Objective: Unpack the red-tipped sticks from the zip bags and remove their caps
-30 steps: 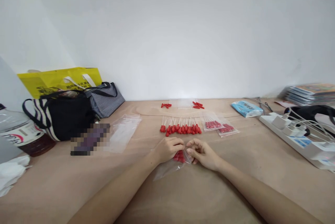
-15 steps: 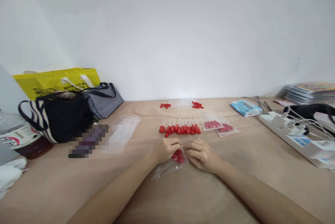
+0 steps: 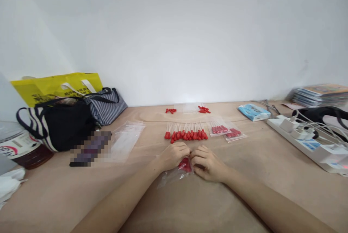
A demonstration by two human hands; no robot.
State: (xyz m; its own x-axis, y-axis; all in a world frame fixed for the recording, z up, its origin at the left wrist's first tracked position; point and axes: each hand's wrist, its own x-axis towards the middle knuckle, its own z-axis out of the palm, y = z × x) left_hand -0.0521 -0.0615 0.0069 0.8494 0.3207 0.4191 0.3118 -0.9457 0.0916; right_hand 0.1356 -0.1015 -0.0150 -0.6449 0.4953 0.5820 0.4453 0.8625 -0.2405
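Observation:
A clear plastic zip bag [image 3: 172, 178] with red rubber dropper bulbs [image 3: 185, 165] inside lies tilted on the table between my hands. My left hand [image 3: 174, 155] is closed on the bag's upper edge. At the bag's right edge, my right hand [image 3: 207, 163] pinches with curled fingers, its knuckles almost against the left hand; the fingertips are partly hidden. Just beyond my hands is a row of droppers with red bulbs [image 3: 187, 135] and thin clear tubes pointing away. To its right lie two filled bags, a nearer one [image 3: 235, 135] and another [image 3: 219, 130].
Flat clear bags [image 3: 126, 140] lie left beside a pixelated dark object [image 3: 91, 148]. Loose red bulbs [image 3: 171, 110] sit near the wall. Black bag [image 3: 67, 124], striped bag [image 3: 106, 106] and bottle [image 3: 24, 146] stand left; tissue pack [image 3: 254, 112] and power strip [image 3: 307, 142] lie right.
My right hand has shifted slightly left, closing the gap to my left hand at the bag's top. The camera view has moved a little.

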